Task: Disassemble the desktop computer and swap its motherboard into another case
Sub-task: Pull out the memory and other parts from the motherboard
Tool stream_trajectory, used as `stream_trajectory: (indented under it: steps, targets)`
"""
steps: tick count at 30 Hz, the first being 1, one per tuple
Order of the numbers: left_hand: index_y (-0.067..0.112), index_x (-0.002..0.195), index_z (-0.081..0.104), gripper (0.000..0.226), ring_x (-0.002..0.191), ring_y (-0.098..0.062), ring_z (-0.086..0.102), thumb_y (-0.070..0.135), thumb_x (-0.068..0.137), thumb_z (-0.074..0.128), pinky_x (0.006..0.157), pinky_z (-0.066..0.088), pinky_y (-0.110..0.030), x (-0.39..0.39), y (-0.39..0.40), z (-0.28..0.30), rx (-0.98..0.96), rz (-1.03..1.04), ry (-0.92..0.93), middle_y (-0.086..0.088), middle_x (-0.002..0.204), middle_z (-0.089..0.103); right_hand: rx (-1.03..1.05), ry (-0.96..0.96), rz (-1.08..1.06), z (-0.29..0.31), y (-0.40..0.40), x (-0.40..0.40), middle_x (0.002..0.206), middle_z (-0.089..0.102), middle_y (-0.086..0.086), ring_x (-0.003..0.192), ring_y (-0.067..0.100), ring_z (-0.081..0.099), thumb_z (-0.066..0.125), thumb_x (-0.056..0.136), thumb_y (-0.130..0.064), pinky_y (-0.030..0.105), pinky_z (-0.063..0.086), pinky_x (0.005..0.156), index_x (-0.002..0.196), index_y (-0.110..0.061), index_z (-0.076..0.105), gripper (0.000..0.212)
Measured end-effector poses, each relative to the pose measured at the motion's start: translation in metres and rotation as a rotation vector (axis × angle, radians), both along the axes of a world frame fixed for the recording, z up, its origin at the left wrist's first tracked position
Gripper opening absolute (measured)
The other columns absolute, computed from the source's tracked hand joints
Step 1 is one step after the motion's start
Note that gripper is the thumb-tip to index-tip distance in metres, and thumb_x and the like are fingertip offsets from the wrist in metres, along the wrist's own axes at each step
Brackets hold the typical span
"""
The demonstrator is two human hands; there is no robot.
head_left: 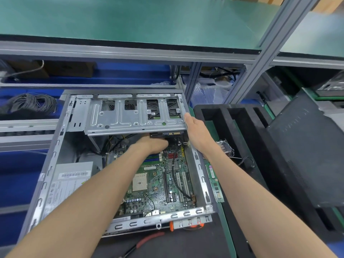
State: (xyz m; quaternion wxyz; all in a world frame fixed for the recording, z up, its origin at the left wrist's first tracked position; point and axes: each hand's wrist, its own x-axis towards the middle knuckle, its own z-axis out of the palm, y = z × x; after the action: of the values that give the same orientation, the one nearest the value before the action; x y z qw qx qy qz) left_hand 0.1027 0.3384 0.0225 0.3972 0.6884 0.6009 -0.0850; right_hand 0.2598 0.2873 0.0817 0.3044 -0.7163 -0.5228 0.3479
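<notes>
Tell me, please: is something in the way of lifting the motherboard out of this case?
Yes. The metal drive cage hangs over the far end of the motherboard, with the right hand on its edge. The left hand reaches under it. A black cable also lies across the board.

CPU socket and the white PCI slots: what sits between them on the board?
Head view: between the CPU socket and the white PCI slots lie bare green motherboard, a long black slot and a black cable running down the board.
</notes>
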Motion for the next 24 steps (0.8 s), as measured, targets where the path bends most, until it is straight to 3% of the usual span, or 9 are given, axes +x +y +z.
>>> stream_trajectory:
  steps: [2,4,8,11,15,17,20,22,24]
  targets:
    - [0.025,0.078,0.042,0.018,0.078,-0.017,0.043,0.034,0.091,0.036,0.08,0.043,-0.031,0.002,-0.005,0.002,0.048,-0.052,-0.031,0.001,0.081,0.052,-0.009,-0.009,0.002,0.0,0.0,0.0,0.106,0.06,0.008,0.099,0.021,0.053,0.021,0.107,-0.052,0.032,0.032,0.085,0.109,-0.009,0.059,0.057]
    - [0.023,0.071,0.044,0.031,0.066,-0.013,0.048,0.04,0.097,0.04,0.062,0.037,-0.026,0.004,-0.012,0.004,0.105,-0.054,-0.041,0.006,0.069,0.053,-0.015,-0.014,0.003,0.0,0.0,0.0,0.105,0.057,0.004,0.1,0.019,0.052,0.021,0.106,-0.052,0.031,0.031,0.087,0.105,-0.02,0.054,0.046]
    - [0.023,0.099,0.065,0.047,0.082,-0.012,0.057,0.065,0.079,0.058,0.07,0.047,-0.03,0.009,-0.022,0.002,0.077,-0.068,-0.119,0.006,0.091,0.063,-0.014,-0.02,0.007,0.0,-0.001,-0.001,0.109,0.057,0.002,0.103,0.019,0.053,0.02,0.106,-0.053,0.031,0.031,0.089,0.107,-0.022,0.052,0.044]
    - [0.031,0.108,0.064,0.049,0.09,-0.017,0.059,0.067,0.076,0.07,0.07,0.043,-0.029,0.018,-0.028,-0.007,0.189,-0.071,-0.203,0.005,0.099,0.067,-0.018,-0.01,0.002,0.0,0.0,0.0,0.109,0.059,0.003,0.104,0.019,0.054,0.021,0.106,-0.053,0.032,0.032,0.089,0.106,-0.02,0.056,0.048]
    - [0.02,0.096,0.068,0.049,0.085,-0.024,0.062,0.063,0.074,0.077,0.061,0.037,-0.027,0.028,-0.03,-0.015,0.308,0.036,-0.26,-0.007,0.093,0.071,-0.011,-0.006,-0.003,0.001,0.0,0.0,0.108,0.062,0.006,0.102,0.021,0.055,0.022,0.106,-0.051,0.034,0.034,0.086,0.106,-0.013,0.06,0.053]
    - [0.019,0.083,0.069,0.042,0.07,-0.016,0.057,0.058,0.074,0.079,0.05,0.031,-0.015,0.03,-0.032,-0.015,0.325,0.095,-0.31,0.001,0.075,0.065,-0.009,-0.006,-0.003,0.0,0.001,0.0,0.106,0.062,0.007,0.101,0.022,0.055,0.022,0.106,-0.051,0.034,0.034,0.085,0.105,-0.012,0.06,0.054]
    - [0.03,0.058,0.052,0.04,0.05,-0.001,0.043,0.052,0.075,0.081,0.042,0.032,-0.014,0.032,-0.032,-0.014,0.331,0.141,-0.328,0.017,0.051,0.046,-0.01,-0.01,-0.004,0.0,0.001,0.0,0.104,0.061,0.006,0.1,0.022,0.055,0.022,0.106,-0.051,0.034,0.034,0.085,0.104,-0.012,0.06,0.054]
    - [0.034,0.051,0.043,0.049,0.049,-0.001,0.044,0.052,0.075,0.081,0.043,0.029,-0.015,0.033,-0.032,-0.013,0.297,0.167,-0.319,0.02,0.048,0.044,-0.007,-0.01,-0.009,0.0,0.001,-0.001,0.099,0.061,0.004,0.098,0.021,0.055,0.022,0.106,-0.051,0.034,0.034,0.083,0.104,-0.009,0.061,0.057]
    - [0.034,0.054,0.048,0.043,0.06,-0.011,0.055,0.053,0.077,0.079,0.055,0.041,-0.022,0.035,-0.03,-0.015,0.245,0.178,-0.292,0.014,0.057,0.057,-0.008,-0.007,-0.014,0.0,0.001,-0.001,0.099,0.062,0.004,0.098,0.021,0.056,0.022,0.106,-0.051,0.034,0.034,0.083,0.104,-0.01,0.061,0.057]
